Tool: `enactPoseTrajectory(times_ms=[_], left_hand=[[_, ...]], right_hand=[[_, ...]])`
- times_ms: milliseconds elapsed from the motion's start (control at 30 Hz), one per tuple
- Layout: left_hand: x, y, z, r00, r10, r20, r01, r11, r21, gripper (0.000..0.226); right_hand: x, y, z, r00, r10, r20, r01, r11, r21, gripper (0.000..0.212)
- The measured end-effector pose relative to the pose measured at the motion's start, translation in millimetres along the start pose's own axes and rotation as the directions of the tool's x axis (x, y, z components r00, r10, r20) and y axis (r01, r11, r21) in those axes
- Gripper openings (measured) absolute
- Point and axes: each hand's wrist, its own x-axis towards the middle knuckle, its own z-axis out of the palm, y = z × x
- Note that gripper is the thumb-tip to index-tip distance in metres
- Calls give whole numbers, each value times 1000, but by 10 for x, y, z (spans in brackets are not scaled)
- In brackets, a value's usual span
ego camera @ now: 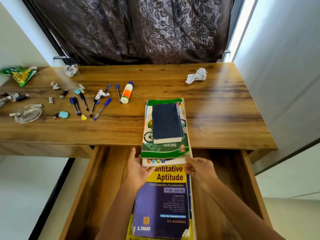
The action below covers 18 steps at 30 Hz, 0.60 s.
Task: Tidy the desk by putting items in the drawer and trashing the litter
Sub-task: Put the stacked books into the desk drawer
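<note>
A stack of books juts over the desk's front edge: a dark blue book on a green "Biking" book on a white book. My left hand and my right hand grip the near corners of this stack. Below it, in the open wooden drawer, lies a yellow and purple "Quantitative Aptitude" book. On the desk's left lie several pens, a glue bottle, and small paper scraps.
Crumpled paper balls lie at the back left and back right of the wooden desk. A green snack wrapper, a glass ashtray and foil litter sit at the far left. A dark curtain hangs behind.
</note>
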Motion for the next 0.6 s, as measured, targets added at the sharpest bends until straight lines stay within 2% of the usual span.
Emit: enactPoseTrajectory(times_ms=[133,200,300,333,433,467,600], left_hand=[[-4,-59,-17,991,-39,131,6,969,246,43],[-25,-129,55,977,-56,204,-18,939,344,37],[-70,-275,157,972,-60,228,-61,871,487,32],[-74,-330,178,975,-55,213,-69,844,532,32],[-101,-457,205,980,-64,190,-67,789,610,28],[-121,-489,213,980,-68,186,-66,774,630,27],[-206,-599,214,980,-61,190,-92,708,700,26]], right_hand=[[-242,253,-472,999,44,9,-44,998,-41,17],[-369,345,-637,998,61,32,-59,996,-74,15],[-467,376,-774,996,74,46,-71,995,-66,10],[-461,340,-778,995,80,53,-76,995,-68,22],[-237,313,-833,997,13,80,-1,990,-143,94],[-168,272,-839,994,-16,111,33,987,-159,101],[-160,-167,-704,984,-44,172,82,972,-221,77]])
